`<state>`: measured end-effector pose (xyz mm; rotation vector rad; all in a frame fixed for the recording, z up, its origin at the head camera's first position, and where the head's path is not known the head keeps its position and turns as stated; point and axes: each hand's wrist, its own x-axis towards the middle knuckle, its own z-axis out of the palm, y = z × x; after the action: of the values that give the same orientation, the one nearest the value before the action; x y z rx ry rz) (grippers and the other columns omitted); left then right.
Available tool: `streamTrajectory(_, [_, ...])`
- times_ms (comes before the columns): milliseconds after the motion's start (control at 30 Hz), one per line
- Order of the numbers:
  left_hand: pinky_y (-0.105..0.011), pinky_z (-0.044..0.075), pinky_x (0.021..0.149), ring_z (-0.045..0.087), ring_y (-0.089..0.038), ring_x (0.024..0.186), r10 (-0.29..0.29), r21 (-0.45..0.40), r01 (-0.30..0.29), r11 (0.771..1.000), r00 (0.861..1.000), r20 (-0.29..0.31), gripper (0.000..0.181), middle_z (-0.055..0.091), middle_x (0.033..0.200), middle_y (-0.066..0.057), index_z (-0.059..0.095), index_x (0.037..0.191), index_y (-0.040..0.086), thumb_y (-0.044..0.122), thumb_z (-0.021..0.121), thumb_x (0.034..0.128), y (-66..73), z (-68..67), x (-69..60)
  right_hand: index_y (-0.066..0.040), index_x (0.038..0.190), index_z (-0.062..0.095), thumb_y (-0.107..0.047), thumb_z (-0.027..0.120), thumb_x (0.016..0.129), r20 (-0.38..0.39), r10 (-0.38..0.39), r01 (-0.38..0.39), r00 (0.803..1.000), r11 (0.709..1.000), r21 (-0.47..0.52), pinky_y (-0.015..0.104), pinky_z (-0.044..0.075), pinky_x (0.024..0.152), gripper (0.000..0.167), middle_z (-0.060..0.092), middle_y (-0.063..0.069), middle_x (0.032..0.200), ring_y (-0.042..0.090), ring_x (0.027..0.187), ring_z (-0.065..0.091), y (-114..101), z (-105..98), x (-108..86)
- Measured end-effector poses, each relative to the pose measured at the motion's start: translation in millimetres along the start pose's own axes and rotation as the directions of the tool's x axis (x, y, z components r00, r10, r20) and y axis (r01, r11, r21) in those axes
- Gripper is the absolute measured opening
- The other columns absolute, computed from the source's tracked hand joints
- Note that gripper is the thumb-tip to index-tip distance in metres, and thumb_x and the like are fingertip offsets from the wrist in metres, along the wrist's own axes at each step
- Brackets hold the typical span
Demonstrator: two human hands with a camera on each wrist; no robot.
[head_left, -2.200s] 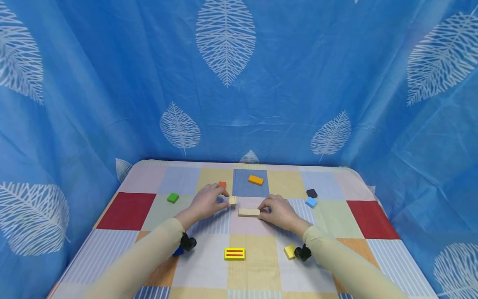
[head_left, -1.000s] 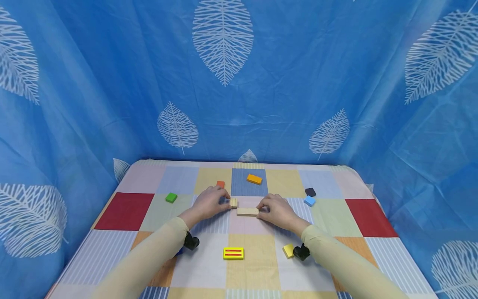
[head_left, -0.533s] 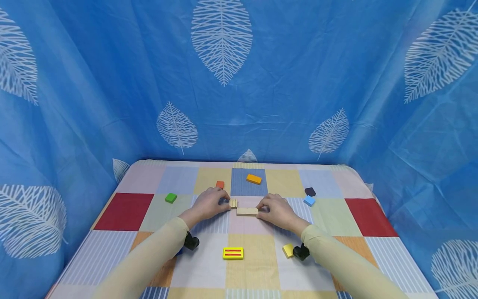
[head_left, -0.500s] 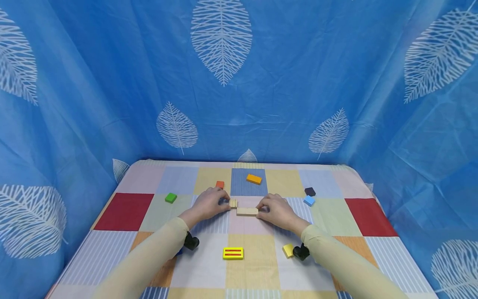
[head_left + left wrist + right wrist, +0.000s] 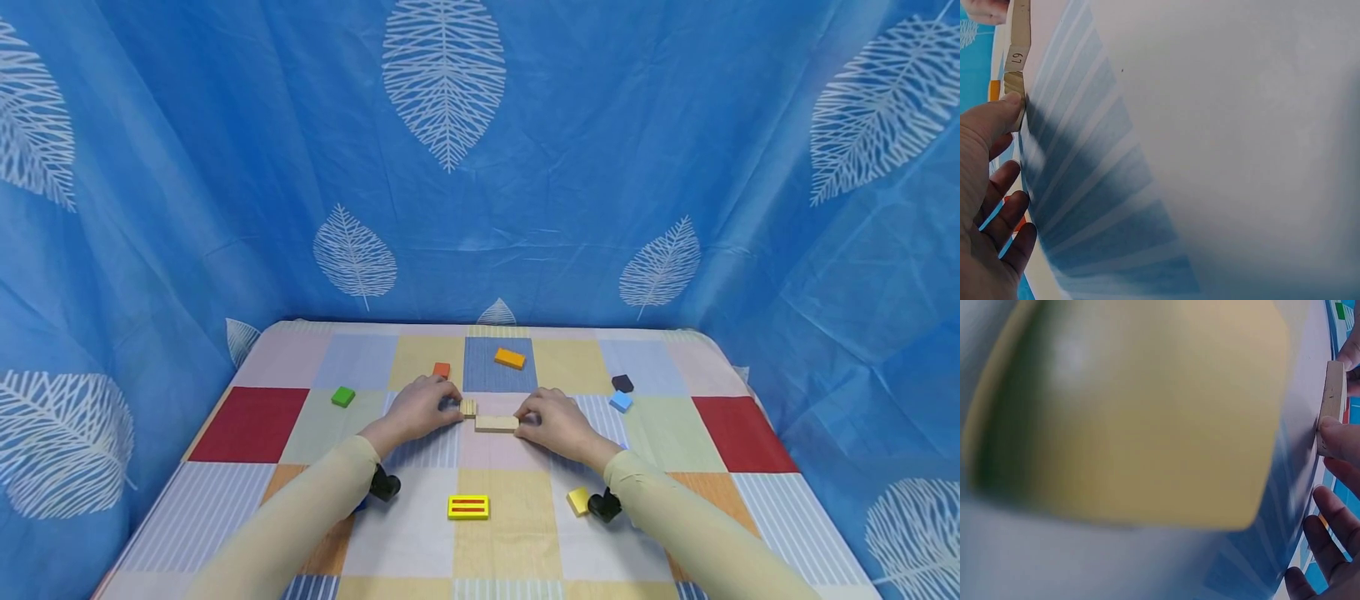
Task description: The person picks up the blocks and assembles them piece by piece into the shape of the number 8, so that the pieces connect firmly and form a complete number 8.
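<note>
My left hand [image 5: 416,412] pinches a small pale wooden block [image 5: 468,408], striped on top, between thumb and fingers. Just to its right and slightly nearer lies a longer plain wooden block [image 5: 496,424], whose right end my right hand [image 5: 561,425] pinches. Seen from the left wrist, the small block [image 5: 1014,82] sits close against the long block's printed end [image 5: 1017,57]; whether they touch is unclear. In the right wrist view the thumb presses the long block's side [image 5: 1333,394], and the other fingers are spread behind. Both blocks are on the patchwork cloth [image 5: 510,533].
An orange block [image 5: 510,358] and a red-orange one [image 5: 442,370] lie beyond the hands. Green [image 5: 342,397] is left; black [image 5: 622,383] and light blue [image 5: 620,402] are right. Nearer are a red-striped yellow block [image 5: 468,507], a plain yellow one [image 5: 578,502] and a mostly hidden dark blue one.
Since about two seconds ago, my left hand has brought the small block slightly nearer me and closer to the long block's left end. Over the last second both hands have held still.
</note>
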<state>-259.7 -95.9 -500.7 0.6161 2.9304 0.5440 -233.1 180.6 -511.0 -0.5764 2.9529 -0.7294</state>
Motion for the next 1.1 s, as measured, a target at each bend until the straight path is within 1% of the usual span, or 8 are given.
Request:
streamTrajectory(333, [-0.043,0.047,0.095,0.055,-0.022,0.103,-0.014,-0.011,0.014,1.0,1.0,0.002,0.031,0.064,0.116,0.001,0.073,0.113,0.022,0.041,0.079,0.0895,0.0,0.4,3.1,-0.026,0.102,0.078,-0.034,0.083,0.086,-0.015,0.009,-0.008,1.0,1.0,0.02,0.045,0.044,0.092,0.019,0.062,-0.011,0.105,0.017,0.103,0.056,1.7,-0.3,0.5])
streamTrajectory(600, [-0.043,0.047,0.094,0.056,-0.022,0.104,-0.006,-0.012,0.006,1.0,1.0,0.003,0.03,0.064,0.116,0.001,0.073,0.113,0.022,0.041,0.078,0.0902,-0.2,-0.4,2.1,-0.026,0.102,0.077,-0.034,0.083,0.086,-0.015,0.013,-0.012,1.0,0.999,0.04,0.045,0.043,0.093,0.018,0.062,-0.012,0.105,0.017,0.104,0.055,1.3,-0.3,-0.4])
streamTrajectory(767, [-0.045,0.047,0.095,0.057,-0.024,0.108,-0.001,-0.009,0.001,1.0,1.0,0.004,0.03,0.063,0.115,0.001,0.073,0.113,0.022,0.041,0.078,0.0905,-1.1,0.4,0.3,-0.026,0.101,0.077,-0.033,0.083,0.086,-0.013,0.021,-0.02,1.0,0.999,0.04,0.046,0.042,0.093,0.018,0.062,-0.011,0.106,0.018,0.105,0.055,0.7,1.6,-0.9])
streamTrajectory(1100, [-0.044,0.047,0.096,0.057,-0.023,0.109,-0.011,-0.004,0.011,1.0,1.0,0.006,0.031,0.063,0.114,0.002,0.073,0.113,0.023,0.043,0.079,0.0893,-0.2,0.9,0.5,-0.027,0.101,0.077,-0.033,0.083,0.086,-0.012,0.025,-0.024,1.0,0.999,0.034,0.045,0.043,0.093,0.018,0.061,-0.011,0.107,0.018,0.104,0.055,-0.3,0.9,-2.2])
